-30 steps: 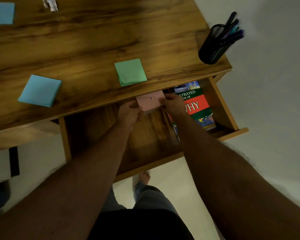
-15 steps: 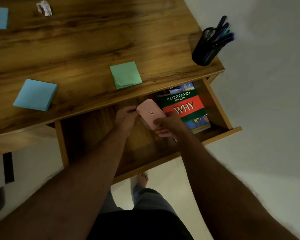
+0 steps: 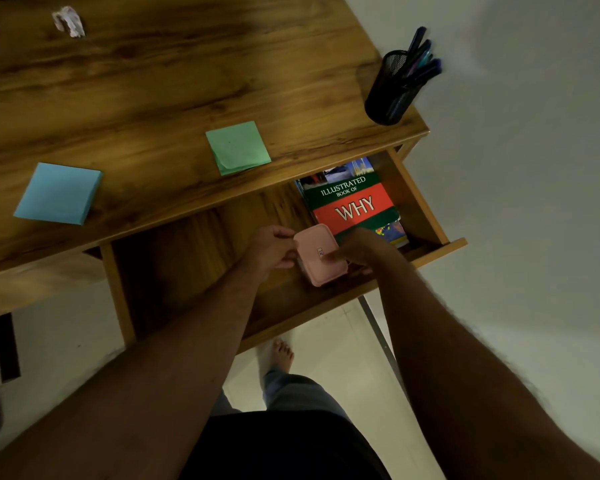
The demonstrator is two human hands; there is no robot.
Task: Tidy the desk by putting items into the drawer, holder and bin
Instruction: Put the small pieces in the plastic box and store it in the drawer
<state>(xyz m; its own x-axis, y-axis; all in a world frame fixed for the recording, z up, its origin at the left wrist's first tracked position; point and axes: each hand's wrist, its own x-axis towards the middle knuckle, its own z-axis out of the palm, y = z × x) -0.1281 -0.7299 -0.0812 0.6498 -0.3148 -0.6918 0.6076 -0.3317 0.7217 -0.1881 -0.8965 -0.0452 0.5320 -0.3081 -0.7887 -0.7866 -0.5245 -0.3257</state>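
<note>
With my left hand (image 3: 274, 251) and right hand (image 3: 357, 252) both pinching the pink case (image 3: 321, 256) inside the open drawer (image 3: 426, 199), I'd lower it flat beside the book (image 3: 352, 202) before letting go.

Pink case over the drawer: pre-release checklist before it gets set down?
1. Pink case gripped by both hands: left hand on its left end, right hand on its right side: ok.
2. Drawer pulled open: ok.
3. Bare drawer floor left of the book for the case: ok.
4. Case touching the drawer floor yet: cannot tell.
5. Case clear of the book's near edge: cannot tell, the right hand hides it.
6. Desk cleared: not ok, green pad, blue pad, crumpled paper remain.
</note>
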